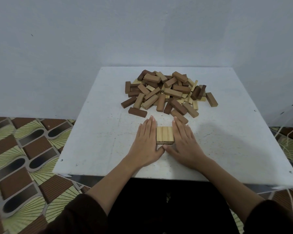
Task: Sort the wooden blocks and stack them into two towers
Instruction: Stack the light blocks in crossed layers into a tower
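A single wide-angle view is taken from the head, aimed forward and down toward 12 o'clock. The square white tabletop [98, 142] is seen from close above, the pale blue wall [142, 31] filling the top.

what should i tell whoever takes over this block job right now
Left hand: flat, open, pressed against the left side of the pale block stack.
Right hand: flat, open, against the stack's right side. Both thumbs meet at its near end.
Stack: three pale blocks side by side on top, at least one layer showing under them, near the front middle of the white table.
Pile: the rest of the blocks, dark, tan and pale mixed, unsorted at the back of the table.
Done: the first tower is started and being squared up.
Left: sort the pile, finish this tower, start the second.
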### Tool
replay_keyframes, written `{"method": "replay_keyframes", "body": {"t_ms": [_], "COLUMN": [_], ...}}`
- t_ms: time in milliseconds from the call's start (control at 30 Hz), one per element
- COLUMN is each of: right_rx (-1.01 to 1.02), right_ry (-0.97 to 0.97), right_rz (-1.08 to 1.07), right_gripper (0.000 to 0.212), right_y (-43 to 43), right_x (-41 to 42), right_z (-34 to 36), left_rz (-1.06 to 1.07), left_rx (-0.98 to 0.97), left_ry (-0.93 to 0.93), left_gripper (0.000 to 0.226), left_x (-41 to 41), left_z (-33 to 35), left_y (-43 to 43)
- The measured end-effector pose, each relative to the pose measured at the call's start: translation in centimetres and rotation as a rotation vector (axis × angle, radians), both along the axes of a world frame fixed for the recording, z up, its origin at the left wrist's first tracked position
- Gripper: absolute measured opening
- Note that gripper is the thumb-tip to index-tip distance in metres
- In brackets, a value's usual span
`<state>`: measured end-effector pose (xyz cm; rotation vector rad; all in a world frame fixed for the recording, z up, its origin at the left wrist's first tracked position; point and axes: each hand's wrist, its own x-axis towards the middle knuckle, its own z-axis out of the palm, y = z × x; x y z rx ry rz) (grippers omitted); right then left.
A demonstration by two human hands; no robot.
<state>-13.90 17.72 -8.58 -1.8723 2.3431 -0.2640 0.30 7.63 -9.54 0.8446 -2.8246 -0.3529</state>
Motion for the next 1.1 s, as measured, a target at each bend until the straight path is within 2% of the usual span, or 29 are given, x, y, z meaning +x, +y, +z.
{"method": "replay_keyframes", "body": {"t_ms": [367,933,1100], "right_rx": [0.013,0.021,0.002], "right_ry": [0.07,0.074,0.024], "right_rz": [-0.013,-0.02,-0.004], "right_gripper": [0.09,0.096,0.099], "right_y": [-0.04,-0.02,0.0], "right_x": [0.28,0.35,0.25], "right_z": [-0.05,0.01,0.02], "left_rz": [0.001,0.013,0.02], "left_rx": [-0.038,0.011,0.056], "left_ry": [-0.002,-0.015,0.007], "left_gripper": [0.093,0.097,0.098], "left_x": [-0.01,0.01,0.04], "left_z": [-0.19,0.16,0.24], "left_y": [-0.01,0.02,0.06]}}
